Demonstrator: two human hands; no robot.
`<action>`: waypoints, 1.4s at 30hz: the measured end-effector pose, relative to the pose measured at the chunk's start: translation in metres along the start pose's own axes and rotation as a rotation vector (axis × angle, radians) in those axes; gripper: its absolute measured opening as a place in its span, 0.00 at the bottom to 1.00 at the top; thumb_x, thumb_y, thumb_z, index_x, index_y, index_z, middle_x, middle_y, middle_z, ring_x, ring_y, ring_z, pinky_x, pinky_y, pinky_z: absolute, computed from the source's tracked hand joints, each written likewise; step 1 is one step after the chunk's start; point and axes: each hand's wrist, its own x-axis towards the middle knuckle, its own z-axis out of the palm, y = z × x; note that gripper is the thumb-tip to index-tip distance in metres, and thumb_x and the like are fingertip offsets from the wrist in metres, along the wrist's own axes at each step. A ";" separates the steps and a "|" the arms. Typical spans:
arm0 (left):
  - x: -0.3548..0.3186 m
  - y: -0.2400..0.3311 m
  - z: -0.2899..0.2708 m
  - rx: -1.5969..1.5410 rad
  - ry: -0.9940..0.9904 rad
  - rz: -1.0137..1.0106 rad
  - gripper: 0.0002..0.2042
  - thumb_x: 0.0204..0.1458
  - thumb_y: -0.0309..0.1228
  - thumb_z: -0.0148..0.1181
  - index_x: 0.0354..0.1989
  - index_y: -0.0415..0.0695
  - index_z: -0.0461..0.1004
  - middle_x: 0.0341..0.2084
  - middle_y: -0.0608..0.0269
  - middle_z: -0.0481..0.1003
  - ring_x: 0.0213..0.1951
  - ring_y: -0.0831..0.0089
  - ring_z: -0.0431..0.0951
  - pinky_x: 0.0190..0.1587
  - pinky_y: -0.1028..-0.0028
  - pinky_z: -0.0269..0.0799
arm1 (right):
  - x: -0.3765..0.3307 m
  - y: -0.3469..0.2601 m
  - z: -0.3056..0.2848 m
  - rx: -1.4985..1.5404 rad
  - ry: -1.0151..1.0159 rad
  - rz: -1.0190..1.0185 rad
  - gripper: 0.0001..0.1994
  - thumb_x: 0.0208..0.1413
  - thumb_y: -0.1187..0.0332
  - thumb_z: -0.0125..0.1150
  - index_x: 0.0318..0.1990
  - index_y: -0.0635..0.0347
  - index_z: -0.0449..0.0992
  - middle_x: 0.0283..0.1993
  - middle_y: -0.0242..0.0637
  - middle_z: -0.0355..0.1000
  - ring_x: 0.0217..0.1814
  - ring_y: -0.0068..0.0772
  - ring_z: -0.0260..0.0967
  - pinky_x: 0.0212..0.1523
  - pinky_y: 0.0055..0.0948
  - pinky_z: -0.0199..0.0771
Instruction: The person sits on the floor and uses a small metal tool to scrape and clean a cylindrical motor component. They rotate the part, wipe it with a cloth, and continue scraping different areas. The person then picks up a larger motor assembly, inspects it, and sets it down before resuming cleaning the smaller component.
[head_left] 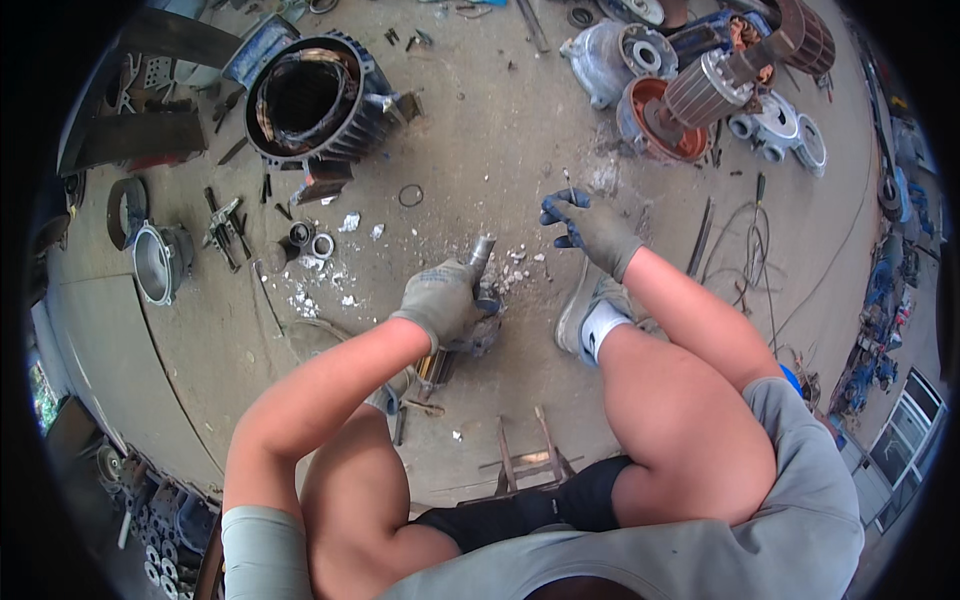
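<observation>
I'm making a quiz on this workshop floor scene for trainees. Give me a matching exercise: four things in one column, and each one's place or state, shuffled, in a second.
Things:
1. left hand
2. right hand
3. motor housing
4. rotor

Places or states:
A. on the floor, upper right
B. gloved, gripping a metal pipe
C. dark, hollow and ribbed, upper left
D. gloved, pinching a thin rod

Pairs: 1-B, 2-D, 3-C, 4-A

Dull metal pipe [481,250], rough concrete floor [480,130]
</observation>
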 end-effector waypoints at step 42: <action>0.002 -0.005 0.000 -0.080 -0.020 0.012 0.16 0.56 0.42 0.69 0.48 0.47 0.84 0.51 0.51 0.78 0.53 0.53 0.81 0.56 0.58 0.76 | 0.028 0.056 0.005 -0.403 -0.132 0.075 0.20 0.67 0.50 0.61 0.49 0.58 0.85 0.41 0.34 0.83 0.35 0.28 0.77 0.37 0.32 0.80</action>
